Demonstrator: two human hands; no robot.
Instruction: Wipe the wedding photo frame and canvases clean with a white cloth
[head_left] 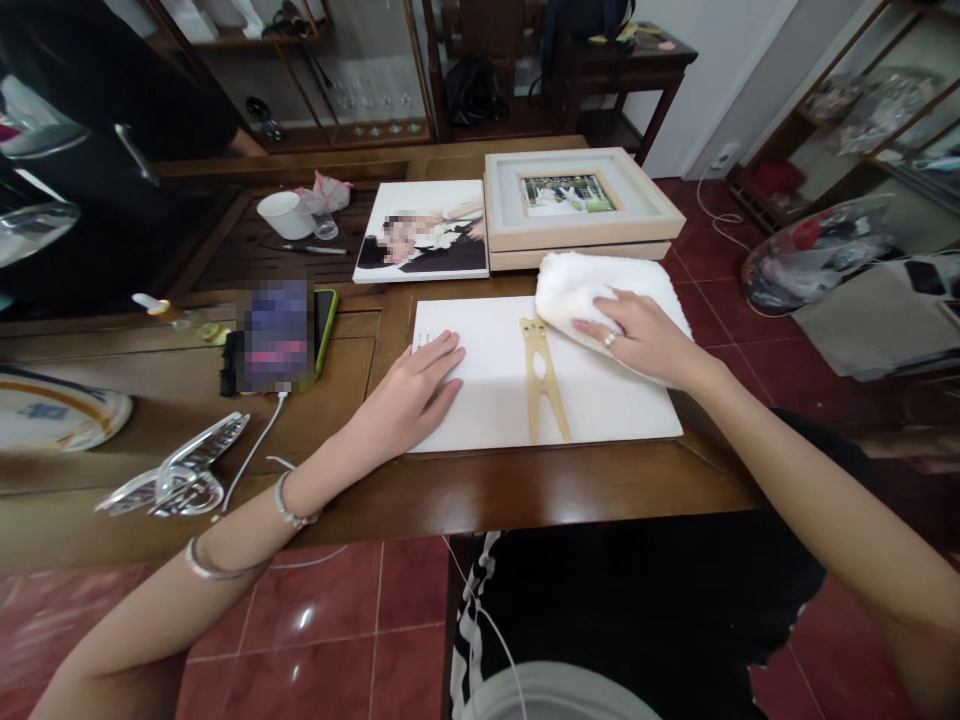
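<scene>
A white rectangular board [487, 390] lies flat at the table's front edge, with small print near its left side. Resting on that side is my left hand [416, 385], open, its fingers stretched out together. My right hand [637, 330], wearing a ring, grips a folded fluffy white towel [577, 275] over the board's upper right part. The towel hides that corner. Between my hands a flat, pale yellow two-legged piece [551, 385] sits on the board, its top end close to the towel.
Behind the board are a photo panel [427, 262] and a light wooden picture frame [585, 235]. To the left lie a phone [325, 325] on a white cable, a dropper bottle [199, 325], a shiny silver clip-like object [184, 480] and a white cup [285, 215]. A person in dark clothing stands at the far left.
</scene>
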